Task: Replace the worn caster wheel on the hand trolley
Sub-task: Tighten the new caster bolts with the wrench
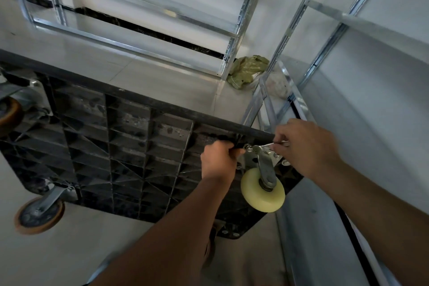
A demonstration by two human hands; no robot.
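The black ribbed plastic trolley base (120, 137) stands on its edge. The pale yellow caster wheel (262, 190) sits at its right corner. The left hand (218, 160) grips the base beside the mounting plate; the right hand (306, 146) holds a small silver wrench (267, 145) on a plate bolt.

Bare metal shelving frame (130, 18) at twelve o'clock, second shelving frame (325, 30) at two o'clock, crumpled green bag (247, 71) on floor between them.

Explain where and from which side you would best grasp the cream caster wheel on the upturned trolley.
Probably grip the metal fork above the cream wheel, coming from the near, lower side: the round wheel could spin, the fork is rigid, and the left hand and right hand with the wrench crowd the mounting plate.
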